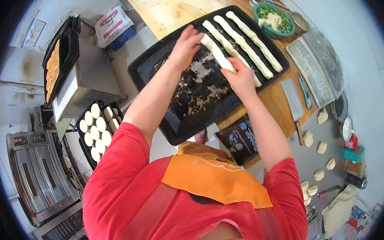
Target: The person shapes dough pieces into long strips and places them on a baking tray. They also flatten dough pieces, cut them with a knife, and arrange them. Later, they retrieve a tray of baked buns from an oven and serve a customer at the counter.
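Observation:
A pale dough rope (216, 53) stretches between my two hands over a black baking tray (148, 85). The fingertips of my left hand (186, 49) are at its far end, slightly blurred. My right hand (240, 77) pinches the near end between thumb and fingers. Three other dough ropes lie side by side along the tray's right part: one (230, 47) close beside my hands, a middle one (243, 44), and one (254, 40) nearest the tray's right rim. White flour residue marks the dark tray floor.
Right of the tray are a green bowl (273, 20) of chopped greens, a cleaver (292, 99) and a scale (310, 72). Dough pieces (308, 139) dot the grey counter. At left stand trays of pale dough rounds (95, 133), browned pastries (53, 70) and an oven (42, 174).

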Demonstrator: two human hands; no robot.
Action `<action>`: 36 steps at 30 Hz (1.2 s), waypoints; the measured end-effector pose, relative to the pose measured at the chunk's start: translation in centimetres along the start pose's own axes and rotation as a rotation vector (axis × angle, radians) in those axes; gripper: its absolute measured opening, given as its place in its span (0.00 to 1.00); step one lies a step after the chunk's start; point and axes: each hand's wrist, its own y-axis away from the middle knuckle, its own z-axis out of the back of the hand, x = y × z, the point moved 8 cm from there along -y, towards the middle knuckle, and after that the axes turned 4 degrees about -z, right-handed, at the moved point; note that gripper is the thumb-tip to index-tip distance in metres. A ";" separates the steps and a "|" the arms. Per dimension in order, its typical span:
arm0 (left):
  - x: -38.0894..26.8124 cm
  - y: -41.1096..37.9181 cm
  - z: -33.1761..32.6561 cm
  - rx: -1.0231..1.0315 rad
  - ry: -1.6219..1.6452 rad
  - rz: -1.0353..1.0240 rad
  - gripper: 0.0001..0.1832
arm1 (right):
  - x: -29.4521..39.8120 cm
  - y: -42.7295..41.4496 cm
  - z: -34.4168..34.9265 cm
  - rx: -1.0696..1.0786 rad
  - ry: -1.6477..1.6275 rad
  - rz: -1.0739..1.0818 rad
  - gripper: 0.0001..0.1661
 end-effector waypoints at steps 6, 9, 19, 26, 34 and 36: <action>9.7 -6.5 5.9 -0.026 -0.219 0.352 0.37 | -4.7 -7.5 -7.2 -0.190 0.565 0.215 0.28; 9.0 -7.8 5.3 -0.096 -0.219 0.233 0.32 | -3.8 -8.3 -8.5 -0.212 0.545 0.301 0.25; 5.0 -8.2 -0.3 0.235 -1.182 -0.768 0.29 | -3.6 -10.8 -9.1 -0.209 0.517 0.284 0.23; 7.0 -9.0 0.6 0.422 -1.437 -0.589 0.32 | -3.5 -9.8 -8.5 -0.261 0.500 0.257 0.20; 6.3 -8.1 -1.0 0.309 -1.438 -0.592 0.34 | -3.7 -8.6 -6.8 -0.311 0.500 0.114 0.28; 5.6 -5.7 -3.2 0.417 -1.329 -0.718 0.33 | -4.5 -7.2 -5.7 -0.289 0.437 -0.022 0.28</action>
